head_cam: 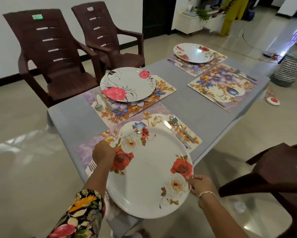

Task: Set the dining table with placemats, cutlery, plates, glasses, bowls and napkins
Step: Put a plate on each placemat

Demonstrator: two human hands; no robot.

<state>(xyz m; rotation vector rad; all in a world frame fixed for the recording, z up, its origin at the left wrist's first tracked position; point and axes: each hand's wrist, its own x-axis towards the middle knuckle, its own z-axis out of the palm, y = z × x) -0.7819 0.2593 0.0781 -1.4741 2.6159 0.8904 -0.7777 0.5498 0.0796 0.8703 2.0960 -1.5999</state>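
Note:
I hold a large white plate with red and white roses [149, 170] over the near floral placemat [92, 145]. My left hand [104, 154] grips its left rim and my right hand [200, 185] pinches its right rim. A knife [174, 133] and a spoon [180, 125] lie on that placemat's right side, and a fork [91, 166] peeks out at its left. Plates rest on the placemats at far left [128, 84] and at the back [193, 52]. The placemat at right [221, 86] has cutlery and no plate.
The table [187, 107] has a grey cloth. Two brown plastic chairs [58, 54] stand beyond its left side, and another chair [278, 170] is close at my right. A patterned basket [291, 70] and a person in yellow [231, 14] are at the far right.

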